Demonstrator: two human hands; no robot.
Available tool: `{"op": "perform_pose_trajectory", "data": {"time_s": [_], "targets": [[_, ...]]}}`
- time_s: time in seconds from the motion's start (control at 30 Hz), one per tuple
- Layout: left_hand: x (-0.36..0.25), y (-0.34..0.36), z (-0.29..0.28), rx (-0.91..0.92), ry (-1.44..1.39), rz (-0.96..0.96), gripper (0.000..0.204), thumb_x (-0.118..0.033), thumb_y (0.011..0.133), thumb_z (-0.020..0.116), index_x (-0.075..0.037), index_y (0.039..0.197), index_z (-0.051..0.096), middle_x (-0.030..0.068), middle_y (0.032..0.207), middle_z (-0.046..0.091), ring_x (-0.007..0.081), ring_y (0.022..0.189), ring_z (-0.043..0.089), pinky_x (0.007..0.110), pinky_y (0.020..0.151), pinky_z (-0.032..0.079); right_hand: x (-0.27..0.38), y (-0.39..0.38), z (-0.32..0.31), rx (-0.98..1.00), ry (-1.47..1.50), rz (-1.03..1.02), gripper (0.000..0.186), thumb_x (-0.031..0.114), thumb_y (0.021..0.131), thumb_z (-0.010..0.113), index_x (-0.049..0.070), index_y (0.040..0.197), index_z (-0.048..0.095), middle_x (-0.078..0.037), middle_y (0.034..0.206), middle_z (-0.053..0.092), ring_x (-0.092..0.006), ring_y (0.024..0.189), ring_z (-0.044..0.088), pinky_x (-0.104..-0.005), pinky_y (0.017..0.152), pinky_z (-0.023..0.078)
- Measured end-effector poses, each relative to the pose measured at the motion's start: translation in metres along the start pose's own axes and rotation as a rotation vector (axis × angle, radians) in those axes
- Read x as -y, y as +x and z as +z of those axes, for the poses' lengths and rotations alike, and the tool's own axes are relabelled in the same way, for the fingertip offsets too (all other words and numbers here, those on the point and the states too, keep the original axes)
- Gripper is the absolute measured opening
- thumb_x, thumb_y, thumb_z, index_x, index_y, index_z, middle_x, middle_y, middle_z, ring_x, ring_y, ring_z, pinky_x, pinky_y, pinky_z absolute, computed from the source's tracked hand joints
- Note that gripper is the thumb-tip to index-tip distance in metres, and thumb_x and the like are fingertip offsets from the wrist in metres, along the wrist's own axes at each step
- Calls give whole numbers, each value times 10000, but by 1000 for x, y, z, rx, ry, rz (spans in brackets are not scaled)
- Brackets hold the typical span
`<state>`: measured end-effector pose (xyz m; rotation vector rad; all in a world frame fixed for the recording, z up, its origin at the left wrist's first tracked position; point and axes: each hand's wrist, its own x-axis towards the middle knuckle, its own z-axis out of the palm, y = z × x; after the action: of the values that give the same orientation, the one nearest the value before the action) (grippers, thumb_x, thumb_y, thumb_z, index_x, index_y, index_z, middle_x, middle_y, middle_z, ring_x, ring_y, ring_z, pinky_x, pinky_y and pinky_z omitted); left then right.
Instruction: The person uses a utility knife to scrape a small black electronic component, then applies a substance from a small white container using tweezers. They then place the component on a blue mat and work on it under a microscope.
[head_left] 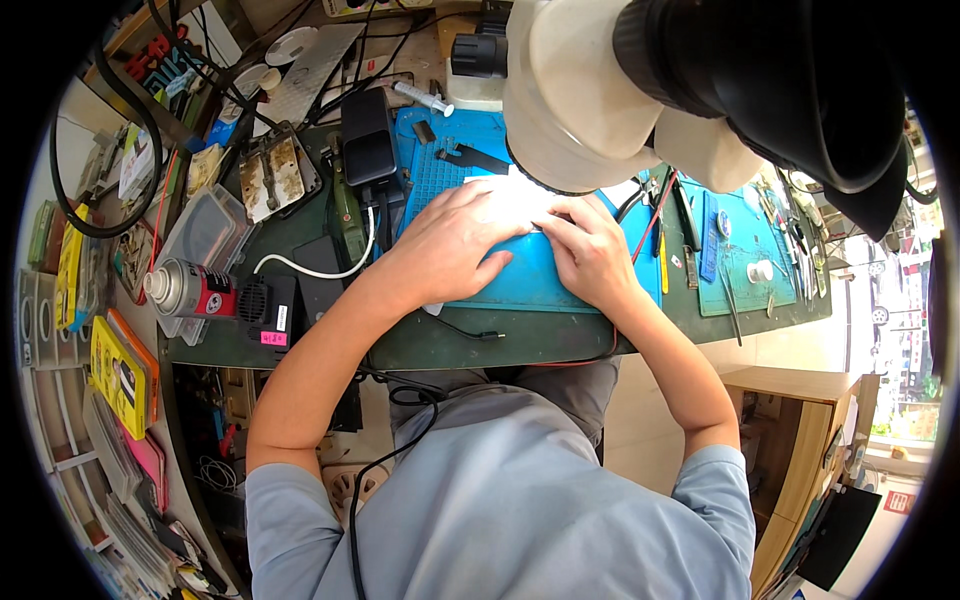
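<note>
Under the white microscope (pixel 570 100), both hands meet over a blue work mat (pixel 500 290). My left hand (pixel 455 240) lies low over the mat, fingers stretched toward the bright spot and thumb apart. Its farthest fingertips are lost in the glare. My right hand (pixel 590 250) is closed, its fingers bent and pinched together beside the left fingertips. A small dark bit shows at that pinch, too small to name. Whatever lies under the lit fingertips is washed out by the light.
Left of the mat stand a black box-shaped device (pixel 368 135) with a white cable (pixel 320 271), a spray can (pixel 190 288) and a clear plastic box (pixel 205 230). A syringe (pixel 424 97) lies behind. Tweezers (pixel 731 305) and a blue tool (pixel 709 235) lie at right.
</note>
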<state>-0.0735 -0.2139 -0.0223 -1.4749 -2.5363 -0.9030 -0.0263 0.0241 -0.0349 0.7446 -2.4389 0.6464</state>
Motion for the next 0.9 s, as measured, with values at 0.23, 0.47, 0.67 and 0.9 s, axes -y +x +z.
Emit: {"op": "perform_pose_trajectory", "data": {"time_s": [0.23,0.47,0.67,0.9], "targets": [[-3,1,-3,17,-14,-5,428,-166,887,723,-138,1313,690,135,1359,618,363,1382,484,484,1159,395,-2,2,1,-23,-36,35,228,-45,802,716,12,1020,748,-138,1027,686,-338,972,649,-412,846,543],[-1,1,-1,29,10,-7,431,-165,886,724,-139,1315,687,133,1356,618,365,1375,488,485,1155,397,-2,2,-1,-19,-2,27,197,-34,825,726,10,1016,743,-147,1043,694,-353,982,654,-413,850,542],[-1,2,-2,0,-9,20,430,-161,886,723,-142,1313,686,136,1348,620,369,1369,492,490,1147,401,-3,3,2,-4,-34,18,209,-50,815,719,3,1017,737,-150,1042,691,-357,987,652,-420,857,538],[-1,2,-1,18,5,2,429,-166,884,725,-145,1311,687,138,1348,623,371,1366,493,488,1147,403,-5,5,4,-31,-68,28,234,-58,804,713,9,1027,740,-154,1047,689,-359,1008,649,-423,855,540]]}}
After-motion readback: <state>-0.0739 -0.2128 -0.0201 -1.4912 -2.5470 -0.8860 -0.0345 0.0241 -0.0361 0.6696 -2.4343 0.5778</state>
